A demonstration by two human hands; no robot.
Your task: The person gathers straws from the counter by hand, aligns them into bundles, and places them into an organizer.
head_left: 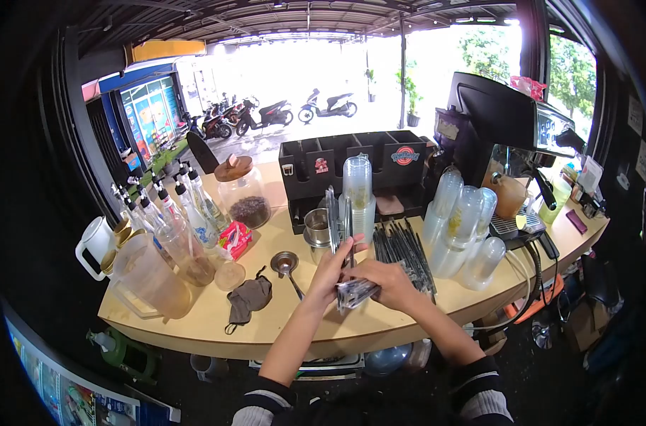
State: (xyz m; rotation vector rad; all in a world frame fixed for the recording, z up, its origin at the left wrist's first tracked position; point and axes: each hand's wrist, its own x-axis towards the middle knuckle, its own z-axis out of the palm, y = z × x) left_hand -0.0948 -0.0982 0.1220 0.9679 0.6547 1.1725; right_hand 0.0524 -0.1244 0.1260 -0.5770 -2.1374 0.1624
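Observation:
My left hand [328, 275] is closed around several upright black straws [332, 213] in clear wrappers, above the counter's front half. Close beside it, my right hand [387, 281] grips a bundle of wrapped straws [355, 292] that points toward the counter's front edge. The two hands nearly touch, and some fingertips are hidden behind the straws. A loose pile of black straws [406, 248] lies on the counter just beyond my right hand. Behind the held straws stand stacked clear plastic cups [358, 186] and a metal container [316, 228].
On the wooden counter [280, 330], a ladle [286, 265] and a dark cloth mask [250, 299] lie to the left. Further left are a plastic pitcher [142, 277], pump bottles [168, 213] and a glass jar [243, 192]. More cups [465, 220] stand right; a black organizer [305, 167] is behind.

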